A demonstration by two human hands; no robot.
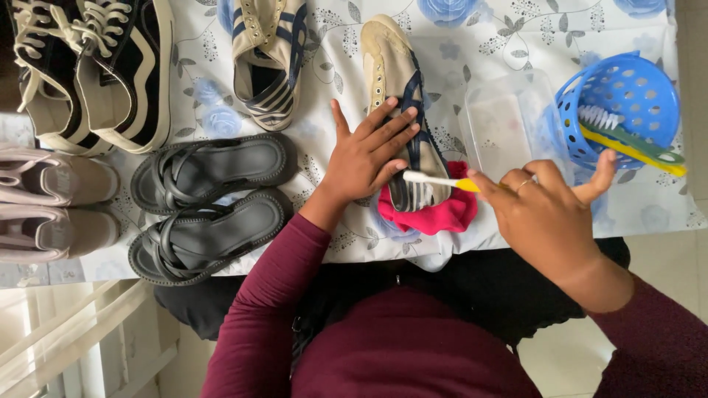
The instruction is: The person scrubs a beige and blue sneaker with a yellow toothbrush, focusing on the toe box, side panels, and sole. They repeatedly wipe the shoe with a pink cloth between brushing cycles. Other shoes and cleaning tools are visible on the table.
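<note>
Left hand (366,151) spread flat, palm down — right hand (544,214) pinching.

Around the cream sneaker with blue stripes (402,110), room is scarce. Its matching sneaker (269,59) lies to the left across a bare strip of flowered cloth (324,81). To its right a clear plastic tub (509,125) and blue perforated basket (619,107) block the way. Grey sandals (210,203) crowd the lower left; a pink rag (435,214) lies beneath its heel.

Soft, even daylight, faint shadows under the shoes, mild blur on the hands, bright washed-out lower-left corner.
</note>
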